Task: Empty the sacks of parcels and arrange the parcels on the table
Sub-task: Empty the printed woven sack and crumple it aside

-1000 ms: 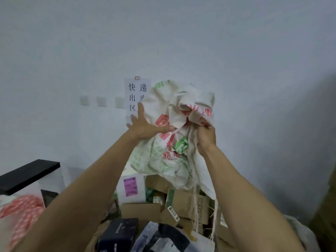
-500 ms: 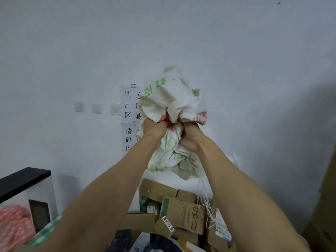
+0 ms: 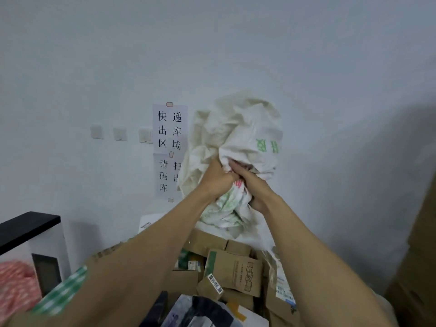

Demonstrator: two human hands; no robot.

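A crumpled white woven sack (image 3: 238,133) with green and red print is bunched up high in front of the wall. My left hand (image 3: 218,181) and my right hand (image 3: 252,187) both clutch its fabric, close together at its middle. Below the sack lies a heap of parcels: a brown cardboard box (image 3: 233,272) with black print, more brown boxes (image 3: 207,241) behind it, a white labelled mailer (image 3: 283,286) at the right and dark plastic bags (image 3: 203,310) at the bottom. The table under the heap is hidden.
A paper notice (image 3: 169,147) with black characters and three wall switches (image 3: 120,134) are on the wall. A black-topped white unit (image 3: 30,239) stands at the left with a red-and-white sack (image 3: 16,289) and a green-checked sack (image 3: 61,291). Tall cardboard boxes (image 3: 420,267) rise at the right.
My left hand went from open beside the sack to gripping it. Both hands have gathered the sack into a tighter bundle, and the view has tilted so the notice shows fully.
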